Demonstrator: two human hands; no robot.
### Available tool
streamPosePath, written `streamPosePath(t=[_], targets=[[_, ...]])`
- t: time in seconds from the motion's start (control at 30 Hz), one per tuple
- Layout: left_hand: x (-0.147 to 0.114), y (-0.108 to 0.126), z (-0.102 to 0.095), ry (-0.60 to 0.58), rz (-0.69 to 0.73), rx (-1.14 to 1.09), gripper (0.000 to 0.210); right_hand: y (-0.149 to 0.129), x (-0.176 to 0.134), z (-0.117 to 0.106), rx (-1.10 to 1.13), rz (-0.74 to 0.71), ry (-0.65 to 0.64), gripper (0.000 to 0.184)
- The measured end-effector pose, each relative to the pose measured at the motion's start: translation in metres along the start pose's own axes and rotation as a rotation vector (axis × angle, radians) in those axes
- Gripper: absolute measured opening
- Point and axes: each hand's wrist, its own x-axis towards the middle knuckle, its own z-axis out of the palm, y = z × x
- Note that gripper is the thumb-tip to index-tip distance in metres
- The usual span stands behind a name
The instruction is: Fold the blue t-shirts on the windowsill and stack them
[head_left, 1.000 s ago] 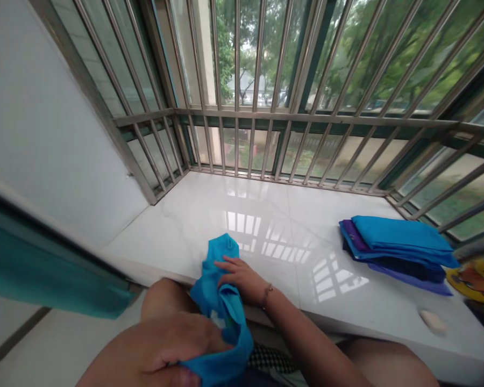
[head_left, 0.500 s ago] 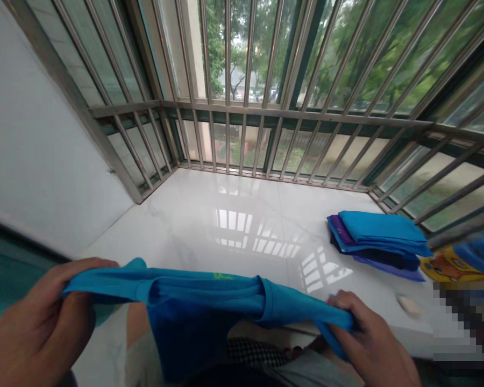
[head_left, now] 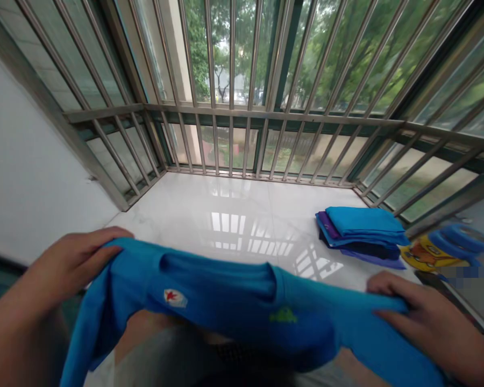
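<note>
A blue long-sleeved shirt (head_left: 226,293) hangs stretched between my two hands, its neckline facing up. On its front are a small white patch with a red mark and a green print. My left hand (head_left: 78,260) pinches it at the shoulder on the left, and that sleeve hangs down beneath. At the other shoulder, my right hand (head_left: 431,317) grips the cloth between thumb and fingers. The lower part of the shirt drops toward my lap and is partly out of view.
A white glossy ledge (head_left: 193,209) stretches to barred windows (head_left: 266,113). On its right lies a stack of folded blue and purple clothes (head_left: 363,231), beside a yellow container with a blue lid (head_left: 439,247). A white wall (head_left: 32,161) stands on the left.
Both hands have risen and spread apart, the right one moving right. The shirt has opened out, so its front with the patch and green print now shows. The view has shifted slightly.
</note>
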Motion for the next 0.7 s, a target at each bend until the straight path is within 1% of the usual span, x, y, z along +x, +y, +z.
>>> streamPosePath(t=[0.07, 0.1, 0.13, 0.2, 0.23, 0.27, 0.3, 0.33, 0.37, 0.43, 0.5, 0.53, 0.6, 0.63, 0.7], targets=[[0.063, 0.009, 0.002, -0.089, 0.129, -0.046, 0.066, -0.008, 0.068, -0.003, -0.036, 0.002, -0.007, 0.03], [0.097, 0.015, 0.005, -0.129, 0.189, -0.04, 0.063, -0.009, 0.105, -0.002, -0.073, -0.008, 0.016, 0.035], [0.131, 0.021, 0.008, -0.125, 0.193, -0.018, 0.057, -0.009, 0.143, -0.002, -0.137, -0.006, 0.042, 0.036], [0.195, 0.034, 0.017, -0.049, 0.089, 0.052, 0.042, -0.007, 0.213, 0.002, -0.324, 0.036, 0.085, 0.03], [0.222, 0.041, 0.022, -0.015, 0.037, 0.071, 0.036, -0.007, 0.244, 0.004, -0.434, 0.081, 0.111, 0.027], [0.245, 0.048, 0.029, 0.016, -0.028, 0.097, 0.034, -0.008, 0.269, 0.006, -0.525, 0.11, 0.109, 0.027], [0.263, 0.055, 0.036, 0.057, -0.087, 0.12, 0.037, -0.01, 0.289, 0.009, -0.592, 0.161, 0.12, 0.031], [0.276, 0.063, 0.044, 0.086, -0.116, 0.132, 0.041, -0.014, 0.302, 0.014, -0.637, 0.197, 0.122, 0.035], [0.284, 0.07, 0.053, 0.109, -0.127, 0.138, 0.044, -0.019, 0.309, 0.02, -0.658, 0.208, 0.127, 0.039], [0.284, 0.083, 0.078, 0.129, -0.084, 0.133, 0.045, -0.031, 0.307, 0.038, -0.649, 0.16, 0.154, 0.04], [0.265, 0.094, 0.11, 0.128, 0.013, 0.118, 0.043, -0.04, 0.285, 0.067, -0.614, 0.048, 0.17, 0.035], [0.25, 0.097, 0.129, 0.122, 0.084, 0.108, 0.043, -0.042, 0.269, 0.085, -0.598, 0.004, 0.155, 0.033], [0.211, 0.1, 0.17, 0.089, 0.187, 0.095, 0.042, -0.043, 0.231, 0.124, -0.575, -0.052, 0.058, 0.029], [0.19, 0.099, 0.191, 0.05, 0.197, 0.096, 0.042, -0.04, 0.212, 0.144, -0.565, -0.064, -0.005, 0.029], [0.146, 0.095, 0.23, -0.044, 0.193, 0.093, 0.044, -0.033, 0.175, 0.182, -0.555, -0.033, -0.105, 0.031]])
